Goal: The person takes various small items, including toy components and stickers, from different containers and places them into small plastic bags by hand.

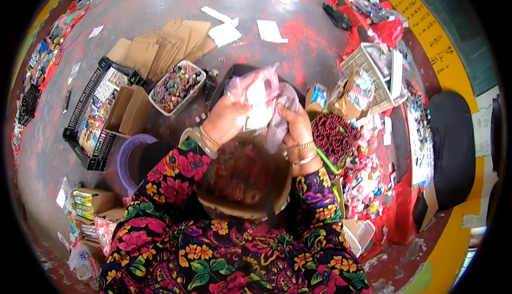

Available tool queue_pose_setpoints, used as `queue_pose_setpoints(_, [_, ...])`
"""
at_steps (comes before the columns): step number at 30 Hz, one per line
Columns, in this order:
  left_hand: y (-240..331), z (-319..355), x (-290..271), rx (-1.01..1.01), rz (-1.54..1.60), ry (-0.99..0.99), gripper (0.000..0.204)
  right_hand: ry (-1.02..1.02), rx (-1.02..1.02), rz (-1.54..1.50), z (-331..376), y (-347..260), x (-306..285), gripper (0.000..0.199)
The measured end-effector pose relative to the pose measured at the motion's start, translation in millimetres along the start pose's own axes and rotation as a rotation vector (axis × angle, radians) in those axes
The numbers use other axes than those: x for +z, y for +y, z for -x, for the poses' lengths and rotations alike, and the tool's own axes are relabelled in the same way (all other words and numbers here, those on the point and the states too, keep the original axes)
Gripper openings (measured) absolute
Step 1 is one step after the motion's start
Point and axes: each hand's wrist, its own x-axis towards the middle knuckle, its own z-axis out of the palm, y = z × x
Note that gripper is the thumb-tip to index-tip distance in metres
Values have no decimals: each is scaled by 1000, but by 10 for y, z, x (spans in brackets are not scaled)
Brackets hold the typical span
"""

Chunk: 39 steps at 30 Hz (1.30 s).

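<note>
Both hands are raised over an open cardboard box (234, 208) whose inside looks dark and blurred. My left hand (224, 120) is closed on a clear plastic packet (260, 95) with something pink and white inside. Close beside it, my right hand (297, 128) pinches a crumpled greyish-purple piece (285, 104), perhaps a mesh or plastic pouch; its exact kind does not show. Packet and purple piece touch or overlap between the hands. Behind them part of a dark tub (233, 73) shows.
To the left are a white basket (181, 107) of small trinkets, a black crate (88, 155), an open carton (140, 107), flattened cardboard (165, 46) and a purple bucket (124, 168). On the right stand dark red beads (336, 136) in a green-rimmed basket and a cream crate (368, 62).
</note>
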Motion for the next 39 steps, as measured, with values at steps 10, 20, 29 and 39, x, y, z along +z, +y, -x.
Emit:
queue_pose_setpoints(10, [-203,-28,-374,-117,20,240,29,185,-29,-81,-11,83,-15,26])
queue_pose_setpoints(20, [87,-44,-318,-15,41,218,23,270,-134,-96,-111,-213,-320,29])
queue_pose_setpoints(29, [295,31,-332,141,102,253,14,-93,-87,-315,-8,-599,-382,51])
queue_pose_setpoints(39, [157,-17,-69,43,-166,130,33,-226,38,-144,76,-372,-28,37])
